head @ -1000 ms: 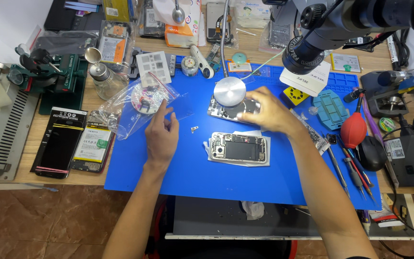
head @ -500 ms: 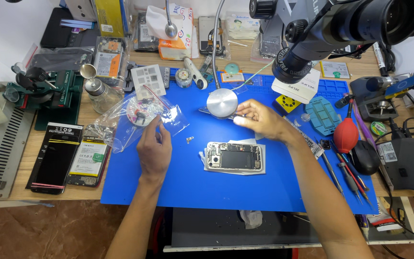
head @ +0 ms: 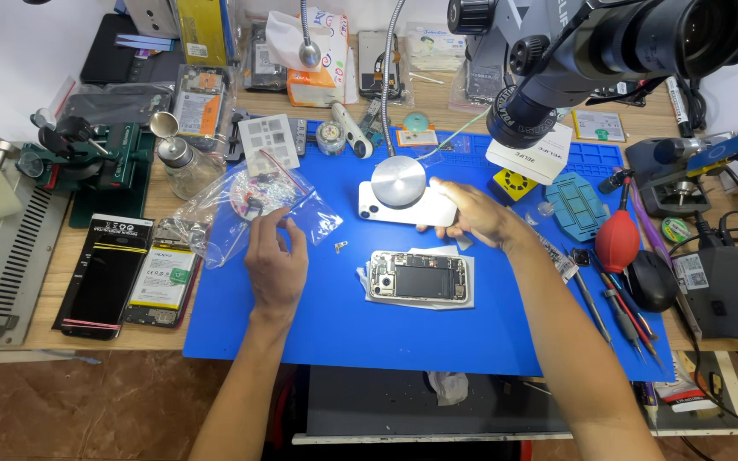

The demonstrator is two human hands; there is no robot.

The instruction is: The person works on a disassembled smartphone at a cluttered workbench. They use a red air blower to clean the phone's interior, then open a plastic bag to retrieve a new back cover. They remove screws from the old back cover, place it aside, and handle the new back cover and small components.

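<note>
Seen from the head camera, the left hand [head: 275,260] rests on the blue silicone mat [head: 318,333], its fingers [head: 268,224] drawn together in a pinch at the edge of a clear, crinkled plastic bag [head: 254,205] that holds a small round part. The right hand [head: 471,213] lies flat with fingers spread apart, touching the right end of a white phone back cover [head: 403,205], smooth and rectangular with rounded corners, on which a round brushed-metal disc [head: 399,181] sits. Just below, between the two hands, an opened phone body [head: 420,276] lies face down on a pale sheet, its dark battery and small metal shields exposed. A tiny metal piece [head: 341,248] lies loose on the mat, near the bag. Judging by this layout, the disassembly looks well along: the cover is off and set apart, the insides are bare, while the bagged part is not yet out and nothing is refitted. On the wooden counter [head: 172,329] to the left lie two dark glossy phones [head: 125,273]; a red rubber blower [head: 617,239] and slim tools sit at the right, and a grey microscope head [head: 557,77] overhangs the mat.
</note>
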